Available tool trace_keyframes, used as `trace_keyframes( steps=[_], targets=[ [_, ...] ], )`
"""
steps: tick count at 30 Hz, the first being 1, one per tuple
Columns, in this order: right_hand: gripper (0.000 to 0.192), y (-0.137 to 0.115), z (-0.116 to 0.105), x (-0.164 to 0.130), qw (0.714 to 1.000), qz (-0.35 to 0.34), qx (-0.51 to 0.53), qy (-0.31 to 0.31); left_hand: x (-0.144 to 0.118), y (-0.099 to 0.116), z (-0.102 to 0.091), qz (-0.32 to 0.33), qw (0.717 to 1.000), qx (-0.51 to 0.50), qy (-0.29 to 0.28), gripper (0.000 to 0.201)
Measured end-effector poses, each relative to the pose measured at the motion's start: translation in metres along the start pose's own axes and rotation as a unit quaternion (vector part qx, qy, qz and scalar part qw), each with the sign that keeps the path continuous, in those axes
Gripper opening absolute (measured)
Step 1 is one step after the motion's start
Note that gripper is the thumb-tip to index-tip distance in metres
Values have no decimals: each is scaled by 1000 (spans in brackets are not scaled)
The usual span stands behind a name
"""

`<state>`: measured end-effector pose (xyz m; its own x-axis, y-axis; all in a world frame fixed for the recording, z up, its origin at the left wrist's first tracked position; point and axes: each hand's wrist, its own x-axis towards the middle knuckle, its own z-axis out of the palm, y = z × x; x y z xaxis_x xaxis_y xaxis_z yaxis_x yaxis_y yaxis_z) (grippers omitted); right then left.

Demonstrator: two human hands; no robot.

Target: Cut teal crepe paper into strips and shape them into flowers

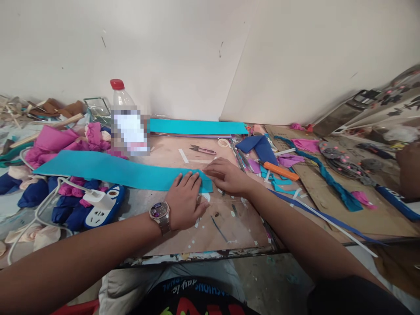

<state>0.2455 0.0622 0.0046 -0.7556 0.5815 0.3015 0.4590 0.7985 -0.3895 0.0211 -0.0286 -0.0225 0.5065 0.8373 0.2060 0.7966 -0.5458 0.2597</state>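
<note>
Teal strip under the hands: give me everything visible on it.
The teal strip is a long, flat band of thin matte sheet, foam or felt by its look, plain and unprinted. It lies flat on the worktable, running from the left, where it overlaps a pile of pink cloth, to its right end in front of the person. There the left hand presses down on it palm-flat and the right hand touches its end with the fingertips. A white cable passes below its near edge.
</note>
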Motion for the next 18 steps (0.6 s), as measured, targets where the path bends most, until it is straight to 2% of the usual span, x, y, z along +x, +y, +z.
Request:
trace_keyframes(
  steps=[4,9,14,18],
  targets=[
    [29,-1,0,1,1000,10,13,6,0,0,-1,0,1000,-3,-2,72],
    [28,-2,1,1,1000,15,25,9,0,-1,0,-2,1000,-3,-4,73],
    [36,0,1,-1,1000,8,27,9,0,-1,0,2,1000,-6,-2,73],
    [27,6,4,-2,1000,-2,22,5,-1,-1,0,1,1000,-7,1,73]
  ],
)
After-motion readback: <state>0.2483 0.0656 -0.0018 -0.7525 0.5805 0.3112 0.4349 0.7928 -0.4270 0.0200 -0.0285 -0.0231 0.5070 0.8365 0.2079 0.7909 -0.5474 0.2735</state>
